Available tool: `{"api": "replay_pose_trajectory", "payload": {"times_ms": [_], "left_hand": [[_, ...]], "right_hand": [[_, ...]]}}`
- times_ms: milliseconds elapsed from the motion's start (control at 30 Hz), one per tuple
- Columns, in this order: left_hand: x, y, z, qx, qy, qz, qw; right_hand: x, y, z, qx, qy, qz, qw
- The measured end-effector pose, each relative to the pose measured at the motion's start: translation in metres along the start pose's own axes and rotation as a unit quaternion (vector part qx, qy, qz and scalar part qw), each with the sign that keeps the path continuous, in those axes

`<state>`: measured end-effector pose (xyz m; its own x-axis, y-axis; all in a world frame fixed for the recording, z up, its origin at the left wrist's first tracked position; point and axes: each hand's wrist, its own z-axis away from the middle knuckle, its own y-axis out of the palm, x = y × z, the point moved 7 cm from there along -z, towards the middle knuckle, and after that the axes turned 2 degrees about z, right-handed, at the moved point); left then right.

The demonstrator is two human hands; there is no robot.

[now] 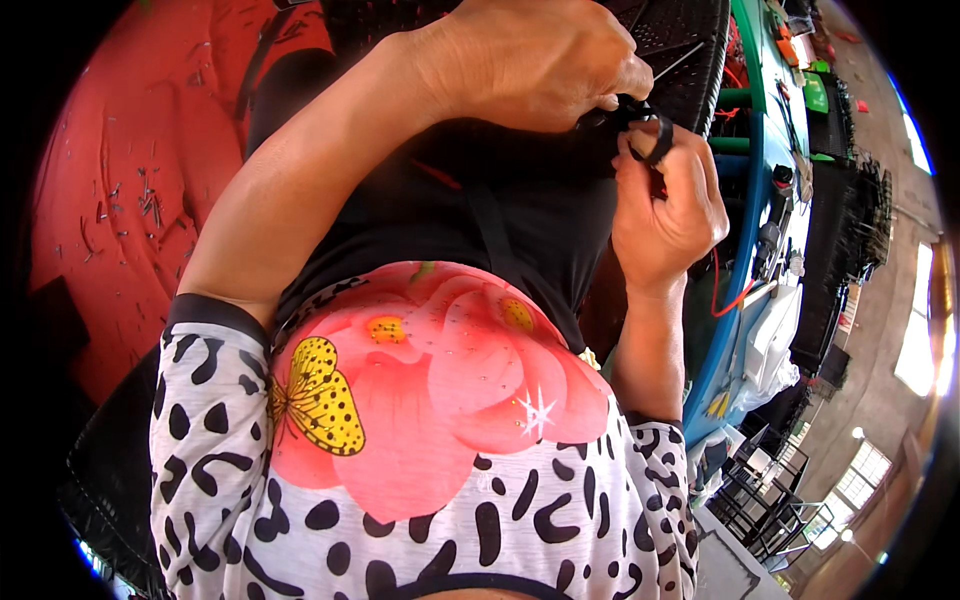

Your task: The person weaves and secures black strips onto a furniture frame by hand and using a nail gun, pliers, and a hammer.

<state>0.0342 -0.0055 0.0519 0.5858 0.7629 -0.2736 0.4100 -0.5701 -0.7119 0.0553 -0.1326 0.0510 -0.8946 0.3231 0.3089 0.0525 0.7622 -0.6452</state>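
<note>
My left hand (540, 65) reaches across from the left, closed, its fingertips pinched at a dark bunch of material. Just below and right of it, my right hand (672, 205) is closed too, with a flat black strip (660, 142) looping over its index finger and thumb. The strip runs up toward the left fingertips, and the two hands are almost touching. A thin metal rod (680, 60) sticks out beside the left fingers; its other end is hidden. Behind the hands lies a dark woven piece (690, 25) with a curved edge.
Red cloth (110, 240) strewn with small dark scraps spreads at the left. To the right, a long blue-rimmed table (735, 330) holds a black power tool (768, 235), a green box (815, 93) and white plastic (765, 325). A red cord (735, 300) hangs by its edge.
</note>
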Motion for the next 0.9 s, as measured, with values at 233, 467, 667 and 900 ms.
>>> {"api": "replay_pose_trajectory", "payload": {"times_ms": [233,467,667,900], "left_hand": [[-0.001,0.001,0.001,0.011,0.000,-0.023,1.000],[-0.002,0.006,0.001,0.031,-0.011,-0.083,0.996],[-0.008,0.001,-0.002,0.026,0.010,-0.095,0.995],[-0.005,0.002,-0.001,0.015,0.006,-0.085,0.996]], "right_hand": [[0.017,0.003,-0.007,0.026,-0.075,0.062,0.995],[-0.016,-0.020,-0.052,0.169,0.022,-0.091,0.981],[-0.060,0.062,-0.063,0.567,0.067,-0.230,0.788],[-0.077,0.084,-0.049,0.727,0.185,-0.220,0.623]]}}
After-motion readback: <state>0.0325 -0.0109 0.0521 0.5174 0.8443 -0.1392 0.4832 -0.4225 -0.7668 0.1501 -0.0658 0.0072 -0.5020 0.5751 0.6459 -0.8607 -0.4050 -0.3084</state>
